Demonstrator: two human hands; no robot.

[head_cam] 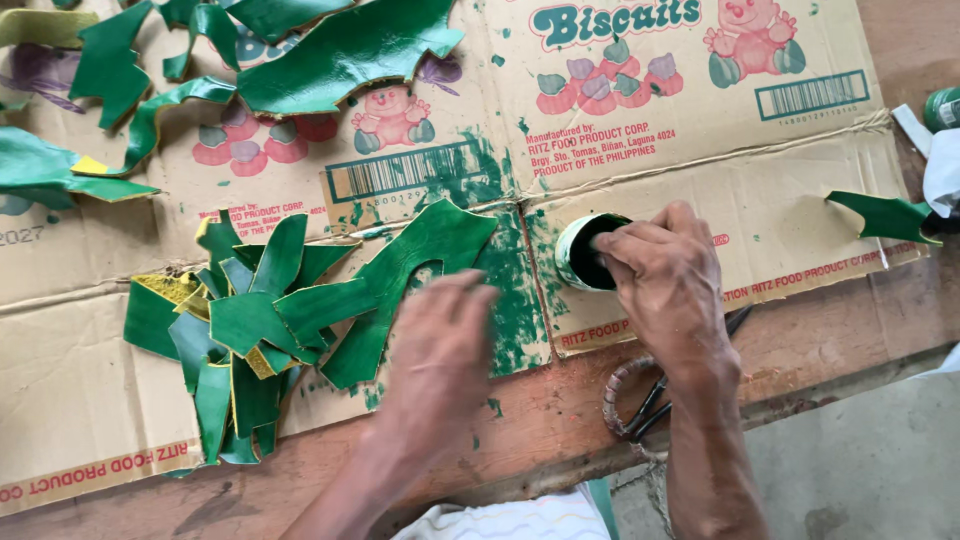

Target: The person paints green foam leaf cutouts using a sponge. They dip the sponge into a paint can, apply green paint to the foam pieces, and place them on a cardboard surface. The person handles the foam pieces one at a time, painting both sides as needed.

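A wooden worktop (pixel 820 350) is lying under flattened printed cardboard (pixel 80 380), which is covering most of the surface and is smeared with green paint near its centre seam.

The right hand (pixel 665 285) is resting on the rim of a small paint tin (pixel 580 250), fingertips bunched together over the opening; the tin is green inside, its outer wall pale and streaked with green, and it is standing on the cardboard just right of the centre seam. The left hand (pixel 440 350) is hovering with fingers loosely spread just beside a pile of green painted cut pieces (pixel 260 330); motion blur is making it impossible to tell whether it is touching them. The pieces are glossy green, irregular, overlapping, with yellow edges showing.

More green pieces (pixel 330 50) are lying along the far edge, well apart from the hands. A single piece (pixel 885 215) is lying at the right edge. Scissors (pixel 650 400) are lying under the right wrist, near the worktop's front edge. Bare cardboard is lying open at the near left.
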